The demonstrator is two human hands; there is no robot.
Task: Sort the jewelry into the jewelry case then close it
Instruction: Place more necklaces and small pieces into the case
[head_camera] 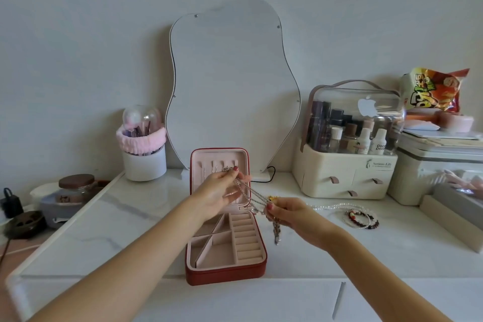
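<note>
A red jewelry case (224,273) with a pink lining stands open on the white marble table, its lid upright. My left hand (218,195) pinches one end of a silver chain necklace (248,193) in front of the lid's hooks. My right hand (290,214) pinches the chain's other end beside the case, and more chain dangles below it. To the right on the table lie a pearl strand (329,206) and beaded bracelets (362,218). The case's divided tray holds nothing that I can see.
A wavy mirror (232,86) leans on the wall behind the case. A brush holder (143,157) stands at the back left, a cosmetics organizer (347,154) at the back right. Boxes and a snack bag (433,91) fill the far right. Jars sit off the left edge.
</note>
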